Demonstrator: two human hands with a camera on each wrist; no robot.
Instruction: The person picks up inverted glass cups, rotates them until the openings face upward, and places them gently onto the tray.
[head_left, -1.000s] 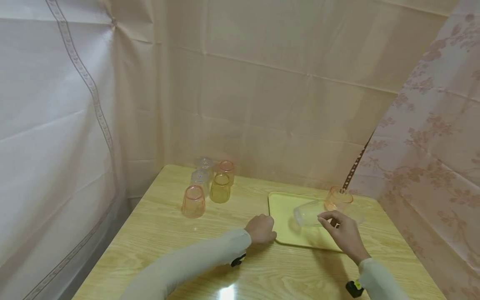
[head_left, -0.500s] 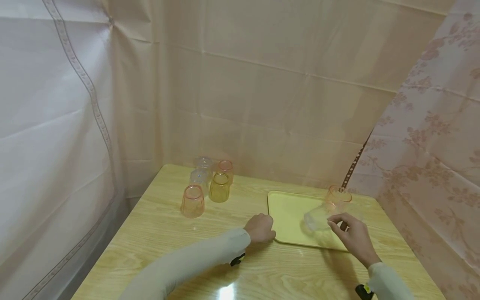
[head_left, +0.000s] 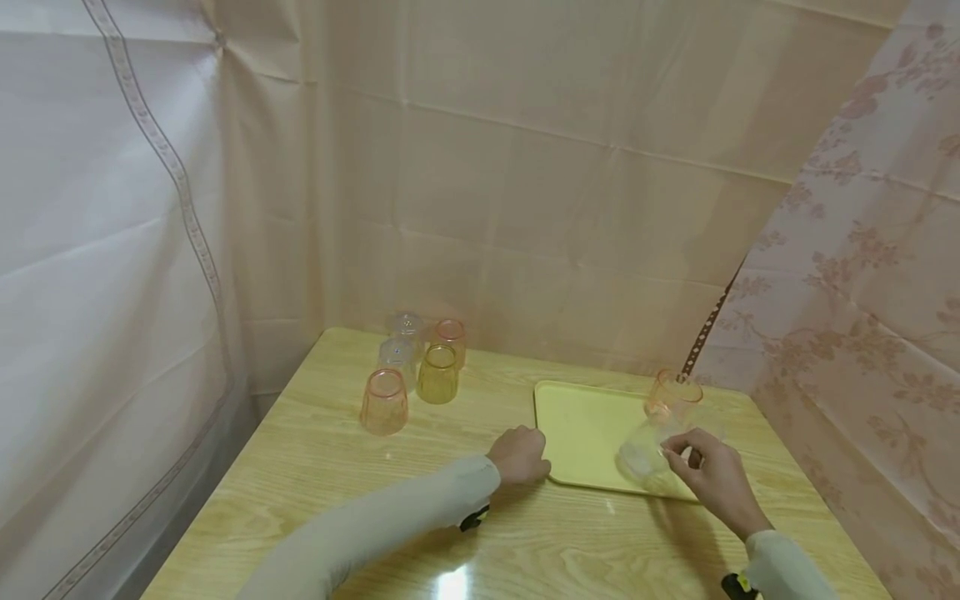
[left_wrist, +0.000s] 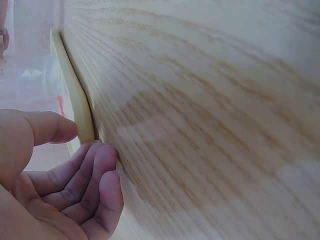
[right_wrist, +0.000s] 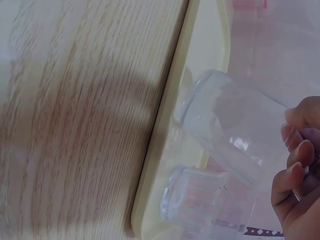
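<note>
My right hand [head_left: 708, 479] pinches a clear plastic cup [right_wrist: 225, 115] by its rim, thumb and fingertips at the lip. The cup is tilted, its base end low over the right part of a yellow tray [head_left: 573, 421]. In the right wrist view, a second clear cup [right_wrist: 192, 197] stands on the tray next to it. An orange cup [head_left: 675, 387] sits at the tray's back right, partly behind the clear plastic. At the tray's front left corner, my left hand [head_left: 519, 457] grips the edge, its thumb [left_wrist: 62, 129] at the rim and the other fingers curled outside.
On the wooden table [head_left: 390, 500], left of the tray, several cups stand upside down: a pink-orange one [head_left: 386, 404], a yellow one [head_left: 438, 377], a pink one [head_left: 452, 333] and bluish clear ones [head_left: 397, 357]. Hanging cloth [head_left: 562, 208] encloses the table's back and sides.
The right hand has moved a little rightward with the clear cup, whose base has swung down from nearly level toward the tray. The left hand keeps its place at the tray corner.
</note>
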